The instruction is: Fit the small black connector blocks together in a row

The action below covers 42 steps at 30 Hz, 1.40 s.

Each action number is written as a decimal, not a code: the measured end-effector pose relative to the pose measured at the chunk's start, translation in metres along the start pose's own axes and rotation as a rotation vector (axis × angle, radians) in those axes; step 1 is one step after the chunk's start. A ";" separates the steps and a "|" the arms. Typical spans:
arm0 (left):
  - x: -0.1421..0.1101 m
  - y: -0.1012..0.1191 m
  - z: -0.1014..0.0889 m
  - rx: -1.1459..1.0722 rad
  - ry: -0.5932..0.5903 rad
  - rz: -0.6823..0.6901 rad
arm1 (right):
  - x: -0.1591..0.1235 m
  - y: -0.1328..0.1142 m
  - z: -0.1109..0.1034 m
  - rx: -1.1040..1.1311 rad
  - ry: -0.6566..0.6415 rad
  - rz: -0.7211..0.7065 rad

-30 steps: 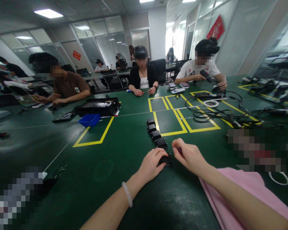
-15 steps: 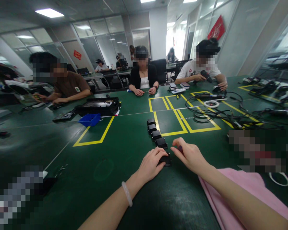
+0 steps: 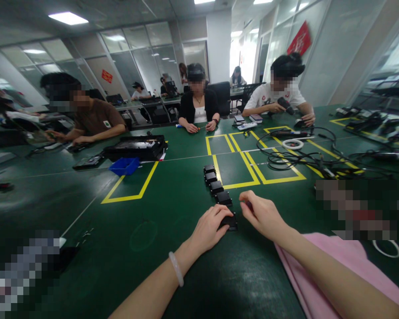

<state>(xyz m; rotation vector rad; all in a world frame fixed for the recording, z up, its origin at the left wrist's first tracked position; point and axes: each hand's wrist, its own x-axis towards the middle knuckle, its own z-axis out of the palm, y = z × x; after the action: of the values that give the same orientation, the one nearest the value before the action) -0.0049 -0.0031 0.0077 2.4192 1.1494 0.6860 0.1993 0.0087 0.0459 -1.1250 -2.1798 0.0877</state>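
A row of several small black boxes [image 3: 216, 186] runs away from me on the green table [image 3: 146, 212]. My left hand [image 3: 209, 227] rests curled over the nearest black box [image 3: 231, 222] and holds it down. My right hand [image 3: 262, 214] hovers just right of that box, fingers pinched together on something small and dark that I cannot make out. A pale bracelet [image 3: 176, 268] circles my left wrist.
Yellow tape rectangles [image 3: 239, 168] mark the table ahead. A blue bin [image 3: 123, 166] and a black tray [image 3: 136, 147] lie at left, tangled cables [image 3: 302, 155] at right. Three people sit across the table working. Pink cloth [image 3: 332, 266] lies under my right arm.
Nothing but slight shifts of my right hand beside the nearest box; my left hand stays on it.
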 end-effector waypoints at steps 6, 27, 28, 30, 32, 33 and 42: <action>0.000 0.000 0.000 0.000 -0.006 -0.001 | -0.002 0.001 0.000 0.011 -0.042 -0.006; 0.000 0.000 0.000 -0.014 -0.009 -0.009 | -0.002 -0.001 0.002 0.009 -0.049 0.040; 0.000 0.000 -0.001 -0.014 -0.012 -0.010 | -0.002 0.000 0.003 -0.004 -0.039 0.050; 0.000 0.001 -0.001 -0.010 -0.015 -0.013 | -0.003 0.000 0.004 -0.034 -0.031 0.054; 0.000 0.001 -0.001 -0.006 -0.014 -0.016 | -0.003 0.001 0.003 -0.053 -0.039 0.034; 0.000 0.001 0.000 -0.006 -0.013 -0.018 | -0.003 0.000 0.003 -0.051 -0.045 0.021; 0.001 -0.002 0.001 -0.011 -0.015 -0.015 | -0.002 -0.004 -0.003 0.063 -0.110 0.007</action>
<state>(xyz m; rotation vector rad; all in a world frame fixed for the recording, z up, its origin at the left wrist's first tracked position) -0.0047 -0.0018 0.0059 2.3997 1.1538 0.6661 0.1989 0.0040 0.0483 -1.1159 -2.2534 0.2240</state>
